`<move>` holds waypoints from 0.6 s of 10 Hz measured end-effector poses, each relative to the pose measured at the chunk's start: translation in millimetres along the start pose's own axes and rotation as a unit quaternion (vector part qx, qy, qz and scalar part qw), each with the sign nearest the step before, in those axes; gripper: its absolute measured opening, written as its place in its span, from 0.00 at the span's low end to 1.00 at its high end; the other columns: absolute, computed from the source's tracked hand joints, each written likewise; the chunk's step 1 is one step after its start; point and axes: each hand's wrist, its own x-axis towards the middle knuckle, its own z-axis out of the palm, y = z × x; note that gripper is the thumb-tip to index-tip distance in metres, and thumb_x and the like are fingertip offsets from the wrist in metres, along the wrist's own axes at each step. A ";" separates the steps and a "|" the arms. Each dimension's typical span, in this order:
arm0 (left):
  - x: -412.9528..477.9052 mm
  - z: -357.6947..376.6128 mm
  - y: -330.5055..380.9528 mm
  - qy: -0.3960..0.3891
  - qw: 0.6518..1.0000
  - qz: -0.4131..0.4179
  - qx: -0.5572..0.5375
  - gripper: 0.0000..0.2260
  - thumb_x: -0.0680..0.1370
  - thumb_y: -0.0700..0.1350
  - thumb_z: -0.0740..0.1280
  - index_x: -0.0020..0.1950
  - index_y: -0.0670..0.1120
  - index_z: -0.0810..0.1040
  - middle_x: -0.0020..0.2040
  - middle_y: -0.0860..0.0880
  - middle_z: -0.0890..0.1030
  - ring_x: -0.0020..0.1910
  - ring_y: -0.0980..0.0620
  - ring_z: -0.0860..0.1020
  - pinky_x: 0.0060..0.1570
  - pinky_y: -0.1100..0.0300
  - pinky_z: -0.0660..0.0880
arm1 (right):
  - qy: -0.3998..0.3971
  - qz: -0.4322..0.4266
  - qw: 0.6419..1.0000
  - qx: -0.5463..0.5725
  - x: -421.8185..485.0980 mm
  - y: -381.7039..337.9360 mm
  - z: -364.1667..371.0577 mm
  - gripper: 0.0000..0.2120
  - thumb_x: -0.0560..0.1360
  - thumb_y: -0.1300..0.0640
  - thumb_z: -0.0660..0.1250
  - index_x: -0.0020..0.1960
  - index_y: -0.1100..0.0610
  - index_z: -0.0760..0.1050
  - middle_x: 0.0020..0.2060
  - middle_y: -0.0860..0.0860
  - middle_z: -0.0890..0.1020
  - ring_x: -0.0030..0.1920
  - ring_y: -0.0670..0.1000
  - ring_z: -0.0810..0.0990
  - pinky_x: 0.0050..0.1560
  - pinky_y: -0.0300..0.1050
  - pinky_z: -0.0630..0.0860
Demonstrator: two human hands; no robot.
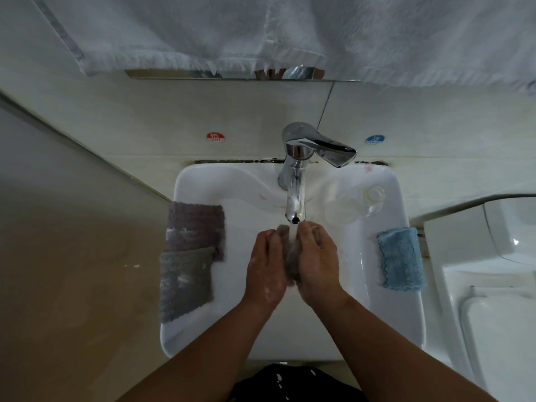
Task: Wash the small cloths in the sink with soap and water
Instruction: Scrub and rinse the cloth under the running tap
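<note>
Over the white sink point(203, 187), my left hand point(265, 265) and my right hand point(317, 262) grip a wet grey cloth point(291, 256) between them, right under the chrome tap point(295, 195). Water runs from the spout onto the cloth. Soap suds cling to both hands. Most of the cloth is hidden between my palms. On the sink's left rim lie a purple-grey cloth point(195, 227) and a grey cloth point(185, 282) that overlaps it. A blue cloth point(401, 259) lies on the right rim.
The tap lever point(333, 152) points to the right. A clear glass point(372, 195) lies on the sink's back right. White towels point(261, 33) hang above a narrow mirror strip. A white toilet point(493, 285) stands to the right, a beige floor to the left.
</note>
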 end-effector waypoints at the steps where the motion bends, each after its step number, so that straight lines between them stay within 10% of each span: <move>1: -4.9 2.8 6.9 -0.012 0.997 -0.040 -0.063 0.10 0.84 0.59 0.56 0.61 0.60 0.73 0.53 0.54 0.81 0.49 0.51 0.83 0.46 0.45 0.84 | -0.012 -0.045 0.998 -0.048 -4.8 -0.3 5.6 0.08 0.81 0.47 0.63 0.47 0.48 0.77 0.42 0.52 0.83 0.47 0.56 0.84 0.48 0.58 0.84; 2: 3.6 -1.4 5.0 0.028 0.999 0.009 -0.022 0.08 0.84 0.55 0.57 0.59 0.59 0.74 0.51 0.55 0.82 0.49 0.55 0.82 0.52 0.46 0.82 | -0.053 -0.191 0.944 -0.265 -5.9 11.0 -0.7 0.13 0.81 0.42 0.60 0.45 0.50 0.72 0.37 0.49 0.78 0.40 0.52 0.79 0.43 0.54 0.79; 4: -7.5 7.3 8.7 -0.044 0.994 0.067 0.079 0.06 0.84 0.51 0.58 0.53 0.52 0.72 0.44 0.54 0.79 0.43 0.54 0.78 0.47 0.55 0.77 | 0.040 -0.083 0.975 -0.202 14.3 -0.4 -6.4 0.12 0.81 0.47 0.60 0.43 0.51 0.75 0.37 0.48 0.81 0.39 0.48 0.81 0.48 0.54 0.79; 6: 15.8 -0.4 5.0 0.018 1.000 -0.012 0.006 0.05 0.84 0.45 0.58 0.54 0.50 0.73 0.48 0.50 0.81 0.50 0.46 0.81 0.53 0.44 0.80 | -0.057 -0.155 0.952 -0.259 -13.3 0.5 3.3 0.11 0.80 0.47 0.66 0.42 0.51 0.72 0.36 0.48 0.81 0.38 0.45 0.80 0.39 0.39 0.76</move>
